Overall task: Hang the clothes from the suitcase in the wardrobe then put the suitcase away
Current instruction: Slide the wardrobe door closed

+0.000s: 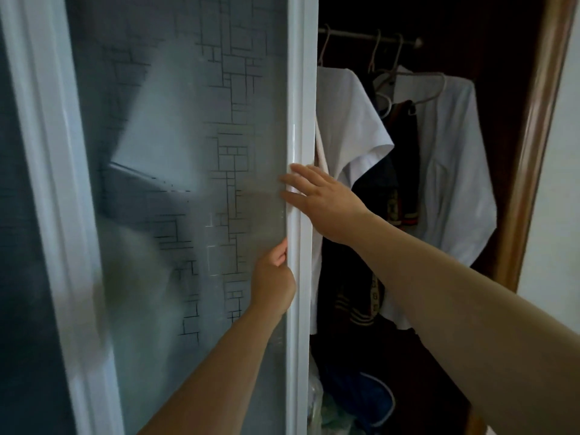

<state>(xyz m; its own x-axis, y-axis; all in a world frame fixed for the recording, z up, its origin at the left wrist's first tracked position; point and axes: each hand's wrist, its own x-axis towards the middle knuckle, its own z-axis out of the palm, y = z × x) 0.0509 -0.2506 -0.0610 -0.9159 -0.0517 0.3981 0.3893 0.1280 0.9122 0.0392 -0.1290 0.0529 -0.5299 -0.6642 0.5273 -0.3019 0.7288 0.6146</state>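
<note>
I see both hands on the white edge of the sliding wardrobe door [296, 152]. The left hand [274, 281] is low, its fingers curled around the door edge, holding it tight. The right hand [317, 196] is higher, its fingers stretched out flat and pressed against the same edge. The door has frosted glass [175, 183] with thin square lines on it. The wardrobe is open on the right side. Inside, a white shirt [351, 120] and a white coat [455, 171] hang on hangers from a rail [361, 35]. Dark clothes [405, 171] hang between them. A blue thing [361, 394] lies on the wardrobe floor. I cannot see the suitcase.
</note>
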